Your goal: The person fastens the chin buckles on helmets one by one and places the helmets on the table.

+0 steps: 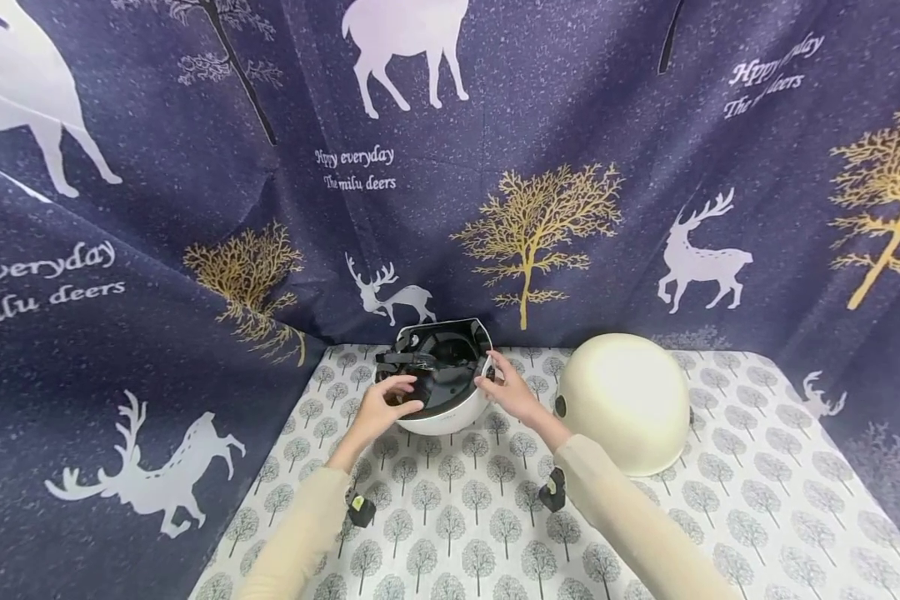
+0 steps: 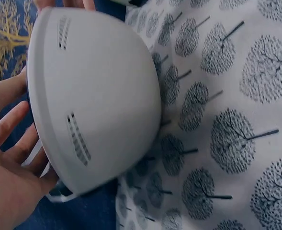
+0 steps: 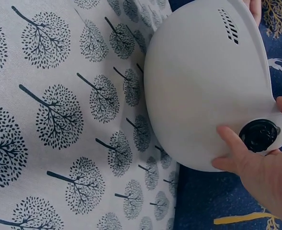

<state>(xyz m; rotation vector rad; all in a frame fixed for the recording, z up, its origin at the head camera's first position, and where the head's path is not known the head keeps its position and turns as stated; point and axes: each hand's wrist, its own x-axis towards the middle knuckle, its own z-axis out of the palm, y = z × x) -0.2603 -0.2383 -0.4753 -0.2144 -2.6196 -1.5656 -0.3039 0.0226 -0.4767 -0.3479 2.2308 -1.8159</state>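
An upturned white helmet (image 1: 441, 422) sits near the back edge of the table, its black lining (image 1: 450, 379) facing up. A dark strap (image 1: 405, 358) lies across its opening. My left hand (image 1: 378, 410) is at the helmet's left side, thumb and fingers spread apart over the rim; in the left wrist view its fingertips are partly hidden behind the rim. My right hand (image 1: 512, 393) grips the helmet's right side. In the right wrist view, two fingers press the outer shell beside a round black fitting (image 3: 258, 135), and another digit is at the rim.
A cream helmet (image 1: 622, 404) stands dome up to the right, close to my right forearm. The table carries a white cloth with grey trees (image 1: 450, 525). Behind and to the left hangs a dark blue curtain (image 1: 435, 208) with deer and trees.
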